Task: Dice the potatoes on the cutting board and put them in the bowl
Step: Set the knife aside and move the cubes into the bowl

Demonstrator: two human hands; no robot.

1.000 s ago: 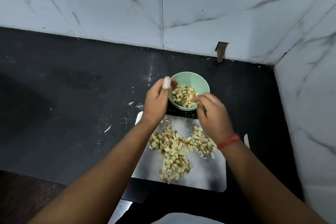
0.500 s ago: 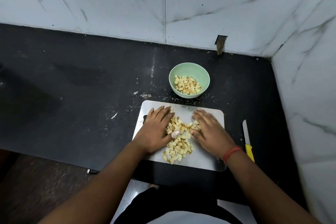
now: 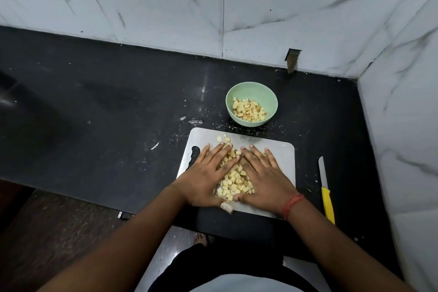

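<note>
Head view: left hand (image 3: 205,179) and right hand (image 3: 262,179) lie flat, fingers straight, holding nothing, corralling pale potato cubes (image 3: 233,179) on rounded-rectangle grey board (image 3: 283,156). More cubes sit in round mint bowl (image 3: 263,92) just behind. Yellow-handled knife (image 3: 326,191) lies right.

Both forearms reaching forward and converging, left hand (image 3: 205,179) and right hand (image 3: 262,179) palms down, fingers straight and slightly spread, angled toward each other, thumb tips nearly meeting; red thread band (image 3: 292,205) around right wrist
</note>
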